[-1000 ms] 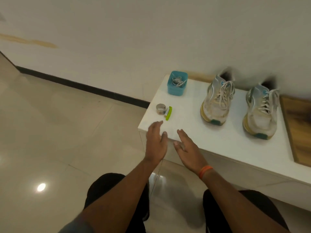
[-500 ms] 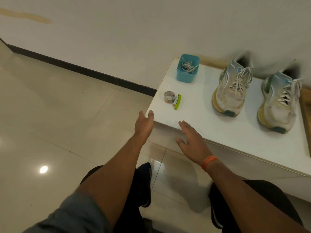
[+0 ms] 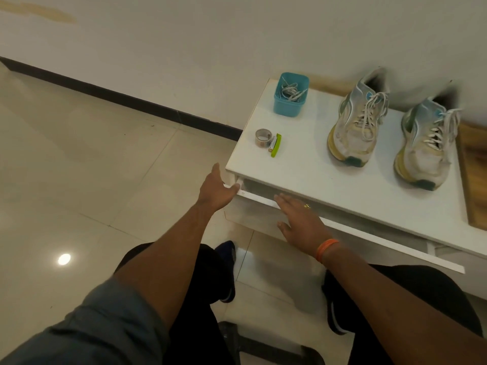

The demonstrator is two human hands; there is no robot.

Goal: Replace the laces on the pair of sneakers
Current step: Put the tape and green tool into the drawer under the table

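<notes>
Sneakers (image 3: pixel 355 125) (image 3: pixel 427 146), worn and white, stand side by side, toes toward the person, at the right of a white counter (image 3: pixel 311 164) set against a pale wall (image 3: pixel 237 35). A blue tub (image 3: pixel 290 106) holding loose laces (image 3: pixel 291 91) sits at the counter's back left corner; a tape roll (image 3: pixel 263 138) and green clip (image 3: pixel 276 146) lie nearer the front. Glossy beige floor tiles (image 3: pixel 92 154) meet a dark skirting (image 3: pixel 118 94). The left hand (image 3: pixel 218 188) grips the corner of a partly open drawer front (image 3: pixel 369 234); the right hand (image 3: pixel 300 219) rests on its edge, fingers straight.
</notes>
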